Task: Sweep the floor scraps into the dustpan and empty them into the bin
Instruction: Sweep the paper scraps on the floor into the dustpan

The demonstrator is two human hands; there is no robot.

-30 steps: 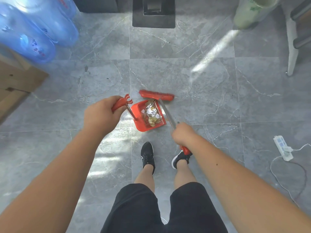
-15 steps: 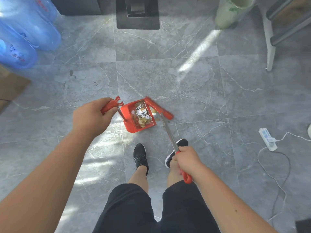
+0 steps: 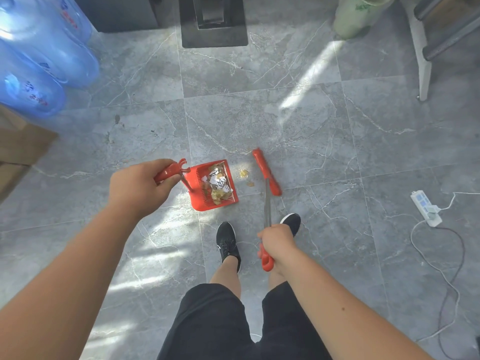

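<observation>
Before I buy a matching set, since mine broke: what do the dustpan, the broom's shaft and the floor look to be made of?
Dustpan: likely moulded plastic, uniform glossy red with comb teeth along one wall. Broom shaft: looks like bare metal, thin, grey and shiny, with red, probably plastic, grip and head. Floor: polished grey tiles with white marble-like veining and grout lines; stone or ceramic, can't tell which.

Bright daylight is falling across the grey tiled floor (image 3: 298,131), laying pale streaks at upper right and dappled patches at lower left. The wide-angle lens is bending the frame edges, and glare is washing out the blue water bottles (image 3: 39,61). The centre is staying sharp.
</observation>
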